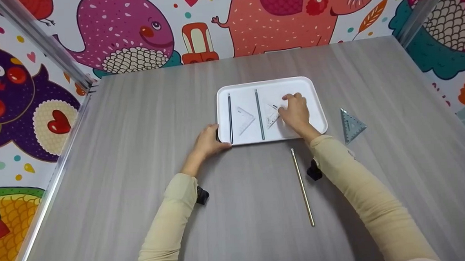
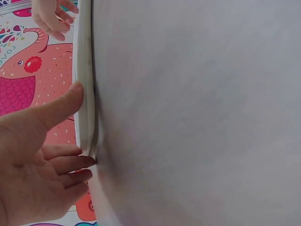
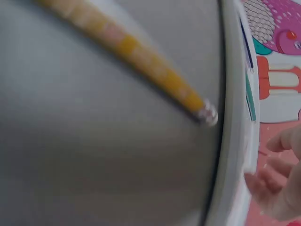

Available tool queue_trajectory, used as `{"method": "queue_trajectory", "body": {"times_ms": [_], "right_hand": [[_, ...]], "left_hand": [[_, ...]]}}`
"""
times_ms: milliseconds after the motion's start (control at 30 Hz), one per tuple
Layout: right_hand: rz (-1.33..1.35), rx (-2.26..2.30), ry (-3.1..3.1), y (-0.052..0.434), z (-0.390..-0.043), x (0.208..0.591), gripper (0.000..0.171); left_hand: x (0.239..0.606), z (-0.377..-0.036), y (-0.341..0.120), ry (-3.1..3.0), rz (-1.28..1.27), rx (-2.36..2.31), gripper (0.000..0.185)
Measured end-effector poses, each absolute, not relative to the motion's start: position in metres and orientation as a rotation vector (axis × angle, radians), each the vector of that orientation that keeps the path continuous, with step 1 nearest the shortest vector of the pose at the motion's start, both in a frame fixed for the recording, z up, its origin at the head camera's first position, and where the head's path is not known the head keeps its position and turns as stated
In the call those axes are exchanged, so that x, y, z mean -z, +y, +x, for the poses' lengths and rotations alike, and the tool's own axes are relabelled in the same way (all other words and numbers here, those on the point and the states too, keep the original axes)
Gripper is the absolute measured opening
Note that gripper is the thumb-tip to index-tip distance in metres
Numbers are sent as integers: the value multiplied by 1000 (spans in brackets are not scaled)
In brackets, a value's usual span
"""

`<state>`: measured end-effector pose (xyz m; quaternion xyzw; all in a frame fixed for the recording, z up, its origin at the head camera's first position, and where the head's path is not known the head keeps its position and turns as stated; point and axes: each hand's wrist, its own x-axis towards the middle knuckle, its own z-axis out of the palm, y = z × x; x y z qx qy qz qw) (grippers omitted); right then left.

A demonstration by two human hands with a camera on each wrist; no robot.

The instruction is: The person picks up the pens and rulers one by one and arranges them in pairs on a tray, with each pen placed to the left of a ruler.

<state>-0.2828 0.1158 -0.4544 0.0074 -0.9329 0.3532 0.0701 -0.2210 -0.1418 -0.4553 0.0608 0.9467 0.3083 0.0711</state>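
Note:
A white tray [image 1: 269,81] lies on the table. In it, from left to right, are a dark pencil [image 1: 230,119], a clear set square [image 1: 246,119], a green pencil [image 1: 259,114] and a second clear set square [image 1: 272,116]. My left hand [image 1: 209,141] rests at the tray's near left corner, thumb along the front rim and fingers at the left side. Over the tray's right half, my right hand [image 1: 296,112] is beside the second set square and partly covers it. The right wrist view shows its thumb and fingers [image 3: 275,188] spread apart, with nothing visible between them.
A yellow patterned pencil [image 1: 303,188] lies on the table in front of the tray. To the tray's right is a blue-grey set square [image 1: 351,126]. Cartoon-printed walls [image 1: 200,14] border the table's back and sides.

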Motion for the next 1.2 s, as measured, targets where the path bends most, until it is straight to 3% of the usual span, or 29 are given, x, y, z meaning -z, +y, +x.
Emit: {"method": "queue_trajectory", "body": {"times_ms": [233, 400, 1200], "right_hand": [[200, -697, -2808, 117, -272, 451, 71], [302, -524, -2887, 117, -260, 450, 84], [525, -360, -3009, 158, -180, 442, 103]], "left_hand": [[457, -221, -143, 2847, 190, -929, 67], [458, -221, -142, 2841, 194, -940, 68], [453, -221, -141, 2819, 151, -907, 71]]}}
